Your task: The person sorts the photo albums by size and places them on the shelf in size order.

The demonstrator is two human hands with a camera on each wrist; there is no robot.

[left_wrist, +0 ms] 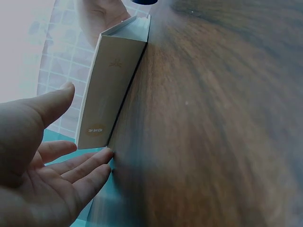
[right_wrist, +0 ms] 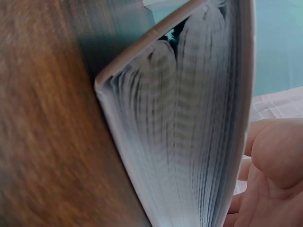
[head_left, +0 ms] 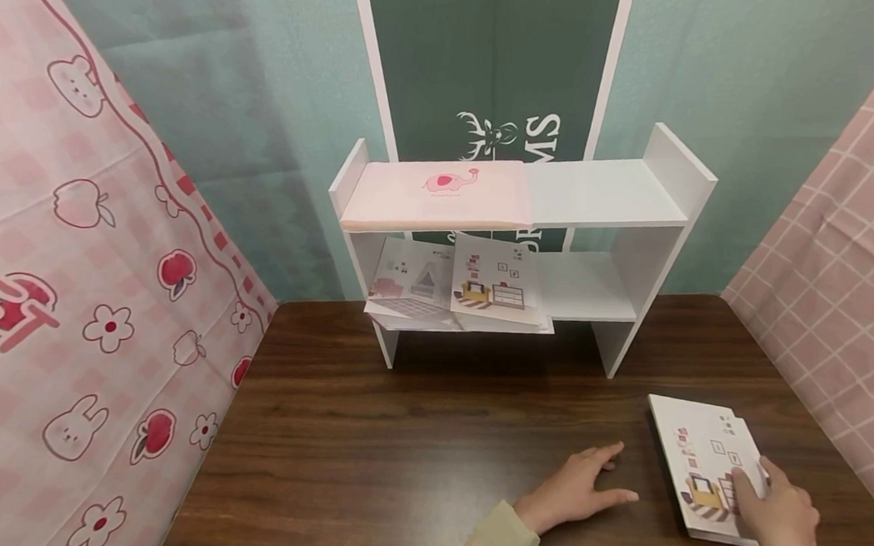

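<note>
A thick white hardcover book (head_left: pixel 704 456) with a drawing of furniture on its cover lies on the table at the right. At its right edge, my right hand (head_left: pixel 783 515) grips it, the thumb on the cover. Its spine (left_wrist: pixel 109 90) faces my left hand (left_wrist: pixel 52 175) in the left wrist view. That left hand is spread over the table left of the book, fingers apart and holding nothing. From the right wrist, the slightly fanned pages (right_wrist: pixel 175 123) show between the covers; part of the right hand is behind the book there.
A white two-tier shelf (head_left: pixel 600 191) stands at the back. On its top lies a pink elephant-print book (head_left: pixel 442 191); overlapping illustrated books (head_left: pixel 500 281) lie below, jutting past the front edge. Patterned cloths (head_left: pixel 107 269) hang around the brown wooden table (head_left: pixel 366 452).
</note>
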